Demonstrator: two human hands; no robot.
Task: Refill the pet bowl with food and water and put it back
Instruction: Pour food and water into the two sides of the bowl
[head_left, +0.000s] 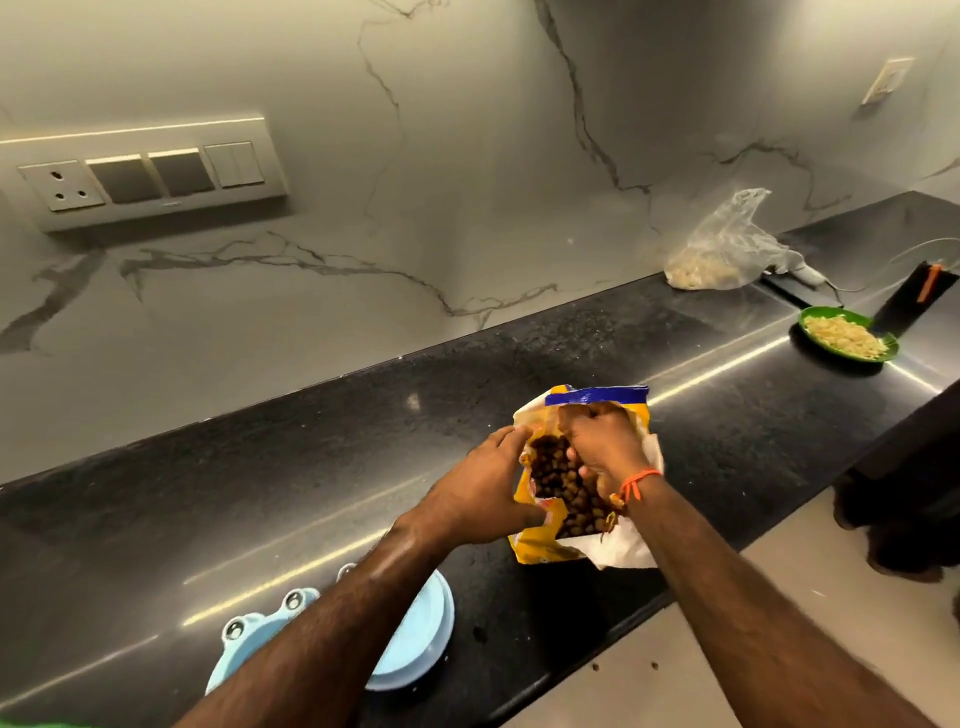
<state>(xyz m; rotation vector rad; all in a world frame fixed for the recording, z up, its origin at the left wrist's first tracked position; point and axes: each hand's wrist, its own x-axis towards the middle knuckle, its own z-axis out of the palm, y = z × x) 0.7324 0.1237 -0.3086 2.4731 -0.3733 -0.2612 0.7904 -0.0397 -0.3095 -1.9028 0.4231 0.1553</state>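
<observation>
a white marble wall (467, 156) with grey veins rises behind a polished black stone tabletop (260, 493). a cream switch panel (150, 174) with a socket sits on the wall at left. pale floor (810, 597) shows at lower right; light streaks glint off the stone.

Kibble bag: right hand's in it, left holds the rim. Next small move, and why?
Probably lift the right hand out with its scoop of kibble and carry it left to the blue pet bowl. The left hand already holds the bag mouth open, and the bowl's visible part shows no food.
</observation>
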